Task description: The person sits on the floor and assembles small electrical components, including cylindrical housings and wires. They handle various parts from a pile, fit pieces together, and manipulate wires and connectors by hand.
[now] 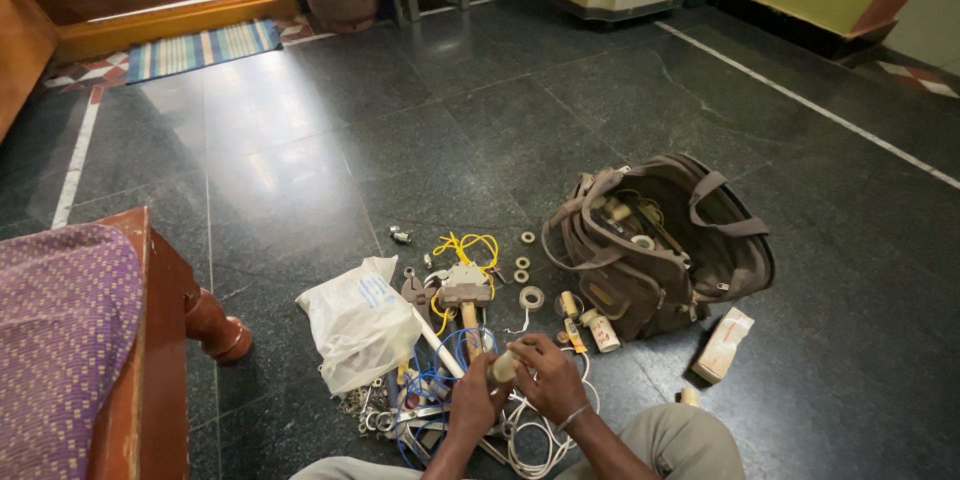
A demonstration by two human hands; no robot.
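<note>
We gripped a short, pale cream pipe fitting (503, 368) with left hand (472, 402) and right hand (548, 378), fingers closed around it.

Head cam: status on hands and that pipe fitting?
Left hand and right hand both grip a pale pipe fitting above the floor. Hammer, coiled wires crowd beneath. Open tool bag to the right.

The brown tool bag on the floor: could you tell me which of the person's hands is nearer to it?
Right. The right hand lies just below-left of the brown tool bag, while the left hand sits farther left, both gripping a small cream fitting.
</note>
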